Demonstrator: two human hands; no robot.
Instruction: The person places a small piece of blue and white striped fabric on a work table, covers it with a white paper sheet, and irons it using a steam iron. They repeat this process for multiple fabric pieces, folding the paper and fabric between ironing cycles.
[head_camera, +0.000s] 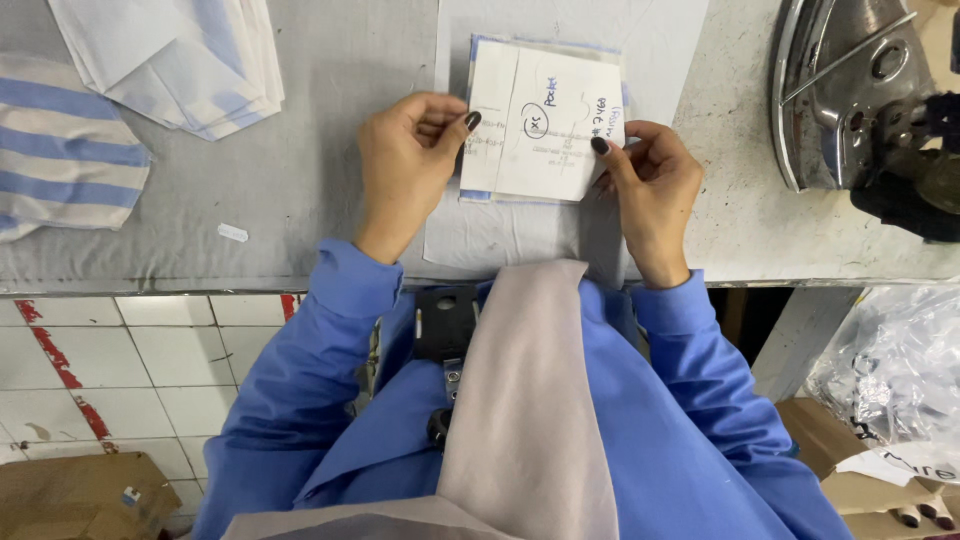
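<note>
Left hand (405, 165): fingertips pinching the left edge of a white rectangular card template (545, 125).
Right hand (650, 185): fingers pinching its right edge.
Template: lying on pale blue fabric (480, 235) over grey padded table (320, 190).
Advice: keeping edges squared, probably.
Beyond: steel iron (850, 95) resting.

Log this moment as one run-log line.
left hand: holds card template left edge | right hand: holds its right edge | under: striped fabric piece | iron: far right, untouched
</note>
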